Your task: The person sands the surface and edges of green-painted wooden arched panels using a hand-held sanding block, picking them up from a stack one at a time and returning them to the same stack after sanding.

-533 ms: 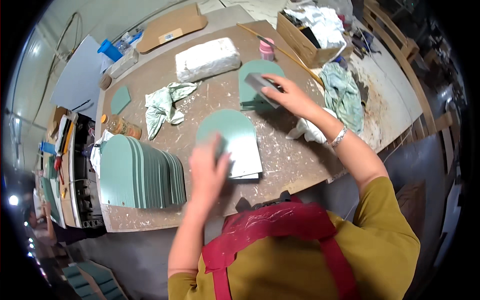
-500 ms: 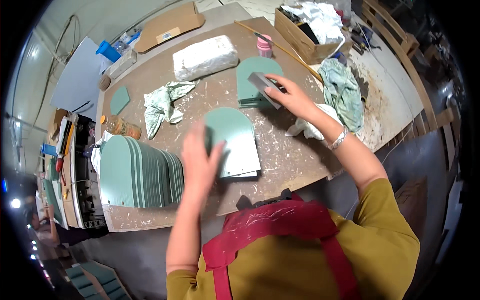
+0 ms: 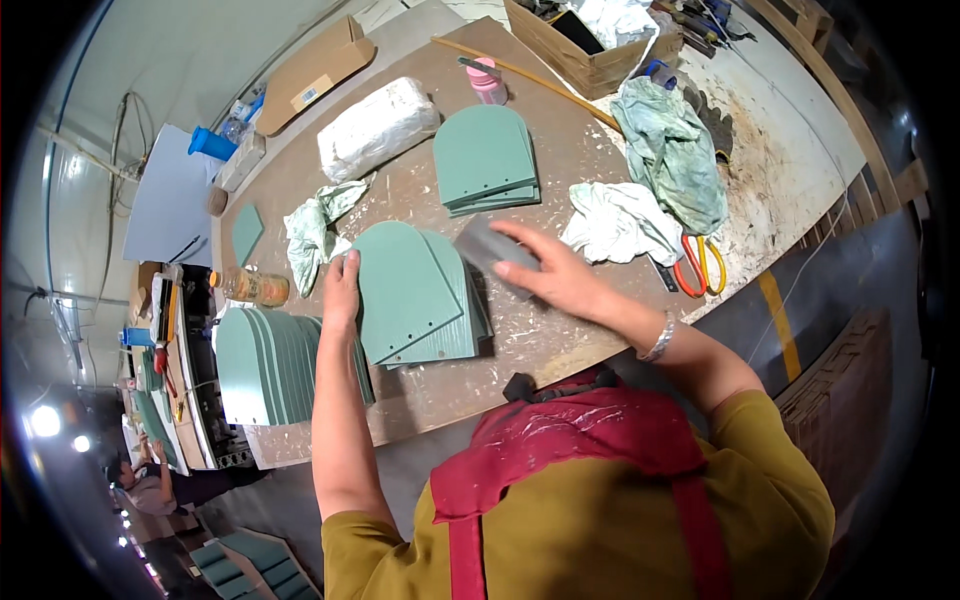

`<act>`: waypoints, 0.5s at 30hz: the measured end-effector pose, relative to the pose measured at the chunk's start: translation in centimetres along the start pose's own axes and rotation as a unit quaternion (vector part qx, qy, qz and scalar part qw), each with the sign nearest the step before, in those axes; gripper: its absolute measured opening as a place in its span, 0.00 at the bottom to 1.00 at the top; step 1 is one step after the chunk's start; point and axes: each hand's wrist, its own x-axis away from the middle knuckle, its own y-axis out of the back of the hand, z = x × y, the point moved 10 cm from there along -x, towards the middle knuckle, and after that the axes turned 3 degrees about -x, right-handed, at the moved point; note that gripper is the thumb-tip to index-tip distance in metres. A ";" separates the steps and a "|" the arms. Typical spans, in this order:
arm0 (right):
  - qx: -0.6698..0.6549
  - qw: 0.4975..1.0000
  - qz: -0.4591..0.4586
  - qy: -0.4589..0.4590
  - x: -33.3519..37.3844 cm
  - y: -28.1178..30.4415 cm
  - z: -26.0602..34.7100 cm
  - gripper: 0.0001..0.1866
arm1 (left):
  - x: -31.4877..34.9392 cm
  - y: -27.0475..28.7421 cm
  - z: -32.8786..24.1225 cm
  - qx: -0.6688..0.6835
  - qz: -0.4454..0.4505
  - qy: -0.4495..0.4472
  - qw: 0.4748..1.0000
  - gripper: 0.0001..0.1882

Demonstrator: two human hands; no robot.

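My left hand [image 3: 342, 292] grips the left edge of a green arch-shaped panel [image 3: 400, 295], its thumb at the rim. This panel lies turned on top of a small stack of like panels [image 3: 458, 300]. In my right hand [image 3: 555, 272] is a grey sanding block [image 3: 490, 250], slightly blurred, held just right of that stack's rounded end. Behind it lies another low stack of green arched panels [image 3: 485, 150] with small holes along the near edge. Left of my left forearm, a long row of upright panels [image 3: 262, 365] stands on the table.
A white wrapped bundle [image 3: 378, 128], a pink bottle [image 3: 487, 82] and a wooden stick [image 3: 540, 75] lie toward the back. Cloths [image 3: 665, 150], orange-handled scissors [image 3: 700, 268] and a cardboard box [image 3: 585, 65] are at the right. At left lies a jar [image 3: 252, 287]. Another person [image 3: 155, 490] is far left.
My right hand has brought the sanding block from the far stack toward the near one. My left hand has moved to the top panel's left edge, and that panel now sits askew.
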 end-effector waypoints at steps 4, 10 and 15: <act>0.151 0.977 0.097 0.114 1.9 -3.0 2.2 0.36 | -0.8 1.5 -4.1 0.066 -0.011 -0.025 0.997 0.26; 0.176 0.963 0.202 0.024 6.0 1.0 0.4 0.33 | -4.5 4.8 -4.9 0.435 0.076 -0.015 0.897 0.19; 0.186 0.972 0.142 -0.033 5.5 2.4 -1.3 0.34 | -6.9 -1.6 -10.3 0.544 0.205 -0.016 0.814 0.12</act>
